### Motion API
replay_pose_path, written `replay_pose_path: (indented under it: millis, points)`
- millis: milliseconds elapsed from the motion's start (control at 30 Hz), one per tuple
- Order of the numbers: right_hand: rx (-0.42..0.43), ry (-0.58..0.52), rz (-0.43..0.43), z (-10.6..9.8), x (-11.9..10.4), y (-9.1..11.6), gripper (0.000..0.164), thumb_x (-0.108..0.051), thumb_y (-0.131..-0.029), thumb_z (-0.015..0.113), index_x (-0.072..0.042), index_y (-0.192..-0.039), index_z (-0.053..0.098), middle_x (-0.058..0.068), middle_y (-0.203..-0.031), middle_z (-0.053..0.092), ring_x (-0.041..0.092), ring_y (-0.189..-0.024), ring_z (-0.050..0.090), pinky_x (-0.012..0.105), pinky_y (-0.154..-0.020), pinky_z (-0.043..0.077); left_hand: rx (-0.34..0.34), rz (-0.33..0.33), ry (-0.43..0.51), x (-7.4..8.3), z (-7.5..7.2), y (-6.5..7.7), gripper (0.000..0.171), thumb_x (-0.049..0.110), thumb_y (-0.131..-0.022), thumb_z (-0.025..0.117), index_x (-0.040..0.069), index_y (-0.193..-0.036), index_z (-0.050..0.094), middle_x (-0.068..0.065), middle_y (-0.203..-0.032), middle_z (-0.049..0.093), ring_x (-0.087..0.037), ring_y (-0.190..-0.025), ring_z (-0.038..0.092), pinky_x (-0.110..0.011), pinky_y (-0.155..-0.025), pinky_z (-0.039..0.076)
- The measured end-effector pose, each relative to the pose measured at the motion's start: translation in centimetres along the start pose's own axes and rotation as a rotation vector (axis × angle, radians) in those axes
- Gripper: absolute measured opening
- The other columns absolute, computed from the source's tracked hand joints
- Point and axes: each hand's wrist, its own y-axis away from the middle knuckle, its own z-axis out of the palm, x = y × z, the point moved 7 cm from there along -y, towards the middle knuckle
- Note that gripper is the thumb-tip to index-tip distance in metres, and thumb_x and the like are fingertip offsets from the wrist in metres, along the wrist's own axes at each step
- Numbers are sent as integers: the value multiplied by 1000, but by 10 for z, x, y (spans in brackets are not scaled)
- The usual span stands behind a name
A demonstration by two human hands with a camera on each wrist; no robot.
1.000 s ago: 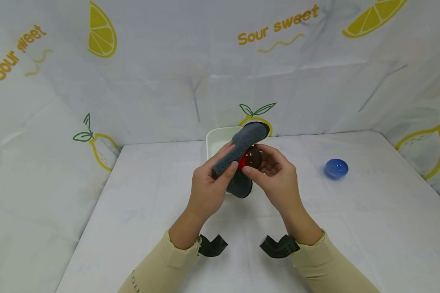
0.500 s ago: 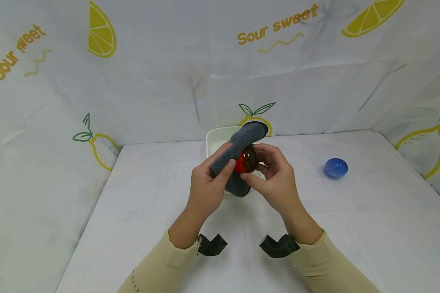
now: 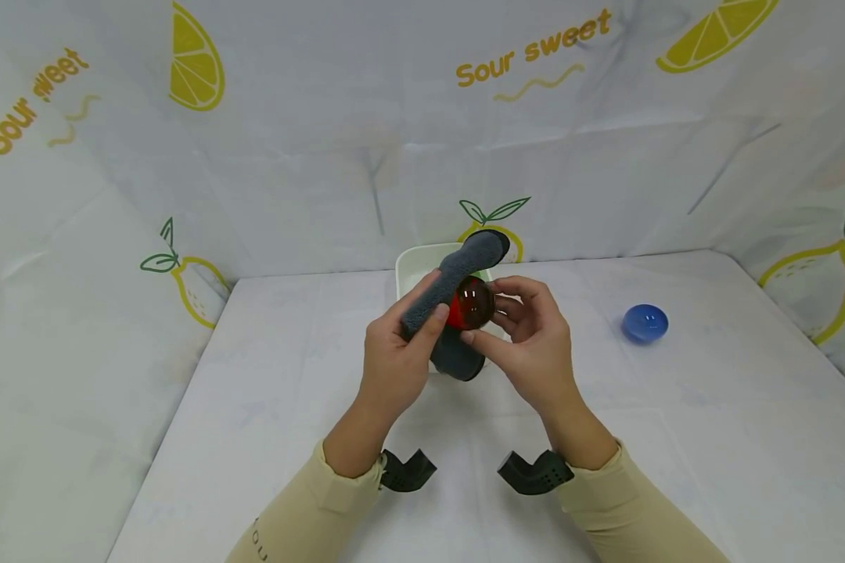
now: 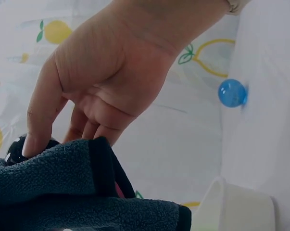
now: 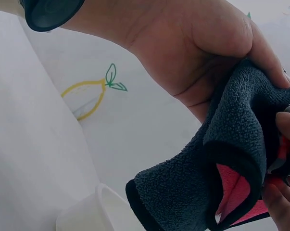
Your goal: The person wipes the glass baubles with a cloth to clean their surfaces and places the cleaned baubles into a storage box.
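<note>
In the head view my left hand (image 3: 393, 356) holds a folded dark grey cloth (image 3: 451, 280) with a dark edging. Its pink inner face (image 5: 229, 180) shows in the right wrist view. My right hand (image 3: 544, 348) pinches a glossy, dark see-through ball (image 3: 476, 303) between thumb and fingers, against the cloth's fold. Red shows on the ball's left side. The left wrist view catches my right hand (image 4: 106, 72) with its thumb on the dark ball (image 4: 16, 148), which the cloth (image 4: 44, 175) partly hides. Both hands are raised over the table.
Behind the cloth stands a white container (image 3: 410, 266), partly covered, with a bit of green showing inside. A clear blue ball (image 3: 645, 323) rests on the white table (image 3: 289, 438) to the right. A lemon-print sheet (image 3: 310, 156) hangs along the back and sides.
The dark ball has come further into sight from behind the cloth and moved slightly left. The cloth's upper end has shifted left as well. Both hands keep their hold.
</note>
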Motion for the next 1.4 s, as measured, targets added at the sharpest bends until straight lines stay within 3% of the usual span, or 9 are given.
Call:
replay_pose_path:
  millis: [333, 567, 767, 1067, 1400]
  points:
    - [42, -121, 116, -2, 8, 3, 48, 18, -79, 68, 12, -123, 49, 9, -113, 65, 19, -98, 70, 28, -87, 57, 16, 3, 3, 0, -1, 1, 42, 16, -100, 60, 13, -141, 55, -2, -143, 55, -14, -127, 57, -32, -97, 52]
    - [25, -131, 158, -1, 14, 4, 43, 14, -87, 63, 3, -127, 51, 4, -114, 68, 18, -102, 66, 27, -89, 56, 19, 27, 1, 1, -1, 0, 43, 14, -99, 60, 12, -142, 54, 0, -148, 49, -13, -136, 48, -32, -103, 47]
    - [-36, -287, 159, 3, 16, 3, 47, 18, -88, 56, -9, -127, 54, 5, -113, 69, 18, -99, 65, 30, -91, 56, 23, 48, 2, 3, -2, 1, 43, 13, -99, 60, 10, -141, 55, -1, -148, 50, -13, -137, 47, -31, -105, 45]
    - [-89, -464, 190, 7, 18, 2, 40, 13, -92, 56, -11, -124, 57, 5, -113, 73, 19, -108, 66, 31, -96, 53, 19, 101, 18, 8, -4, 0, 42, 11, -98, 60, 6, -140, 55, -3, -145, 54, -15, -138, 46, -33, -108, 43]
    - [-45, -512, 204, 6, 18, 1, 42, 14, -90, 59, -8, -126, 59, 8, -118, 61, 17, -88, 70, 33, -88, 58, 10, 86, 10, 7, -4, 0, 43, 11, -98, 61, 9, -141, 55, 1, -146, 53, -13, -138, 46, -32, -107, 44]
